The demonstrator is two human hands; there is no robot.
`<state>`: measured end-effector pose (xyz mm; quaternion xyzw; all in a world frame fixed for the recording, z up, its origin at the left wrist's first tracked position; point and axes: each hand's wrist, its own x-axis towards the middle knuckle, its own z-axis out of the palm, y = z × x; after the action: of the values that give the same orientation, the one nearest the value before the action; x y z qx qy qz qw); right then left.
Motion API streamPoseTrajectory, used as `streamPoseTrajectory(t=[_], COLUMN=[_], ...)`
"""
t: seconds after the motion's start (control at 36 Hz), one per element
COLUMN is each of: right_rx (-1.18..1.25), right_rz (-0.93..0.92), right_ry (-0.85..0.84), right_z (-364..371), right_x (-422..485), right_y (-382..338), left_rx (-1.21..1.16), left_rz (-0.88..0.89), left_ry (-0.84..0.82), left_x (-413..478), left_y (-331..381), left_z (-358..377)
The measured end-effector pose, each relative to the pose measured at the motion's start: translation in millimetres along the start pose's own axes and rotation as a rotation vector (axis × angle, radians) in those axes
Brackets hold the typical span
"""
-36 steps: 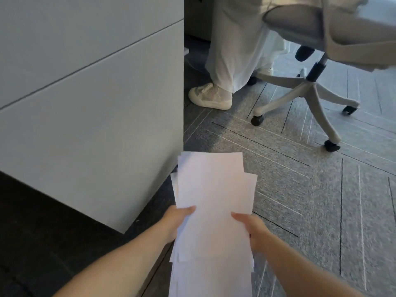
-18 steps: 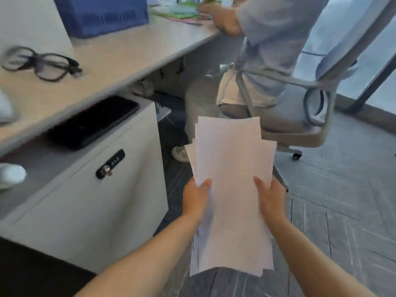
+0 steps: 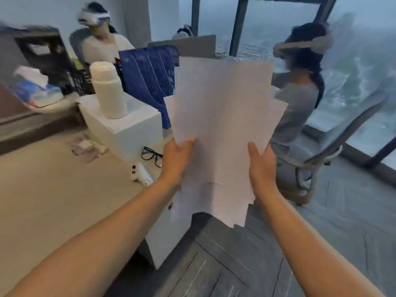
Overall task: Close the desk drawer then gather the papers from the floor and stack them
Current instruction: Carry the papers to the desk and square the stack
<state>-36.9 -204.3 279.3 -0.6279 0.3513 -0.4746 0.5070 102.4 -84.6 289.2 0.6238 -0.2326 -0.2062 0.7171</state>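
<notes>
A loose bundle of white papers (image 3: 222,125) is held upright in front of me at chest height, its sheets fanned unevenly. My left hand (image 3: 176,159) grips the bundle's left edge, thumb on the front. My right hand (image 3: 261,166) grips the right edge. The papers hang over the corner of the beige desk (image 3: 53,200). Below the desk edge the white drawer cabinet (image 3: 165,236) shows its side; its front is hidden by my arm and the papers.
On the desk lie black glasses (image 3: 152,156), a white controller (image 3: 142,173), a white box (image 3: 124,127) with a white bottle (image 3: 108,91) and a blue file holder (image 3: 150,76). A seated person (image 3: 297,108) on a swivel chair (image 3: 317,159) is right of the papers; another person (image 3: 100,39) sits beyond.
The view rose from the floor and cabinet side up to desk level. Both hands kept hold of the papers and lifted them higher, over the desk corner.
</notes>
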Motion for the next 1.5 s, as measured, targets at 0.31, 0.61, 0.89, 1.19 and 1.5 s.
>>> streamPoseTrajectory(t=[0.31,0.61,0.89,1.19,1.5], right_rx=[0.169,0.113,0.113,0.007,-0.102], right_rz=[0.143,0.252,0.314,0.449,0.432], right_ry=[-0.616,-0.971,-1.093,-1.149,-1.188], right_z=[162.3,303.3,399.5,420.0,451.1], right_x=[-63.1,-182.8,-236.8,-258.4,-259.7], right_y=[-152.4,-159.7,-150.5,-96.4,-82.4], left_rx=[-0.019,0.005,-0.010,-0.078,0.003], left_rz=[-0.003,-0.029,0.012,-0.153,-0.266], left_ry=[0.290,0.565,0.609,0.680,0.672], left_x=[-55.6,-136.9,-149.7,-156.8,-136.4], left_y=[155.8,151.5,138.4,79.3,61.4], left_z=[-205.9,-388.2,-490.6,-528.2,-533.4])
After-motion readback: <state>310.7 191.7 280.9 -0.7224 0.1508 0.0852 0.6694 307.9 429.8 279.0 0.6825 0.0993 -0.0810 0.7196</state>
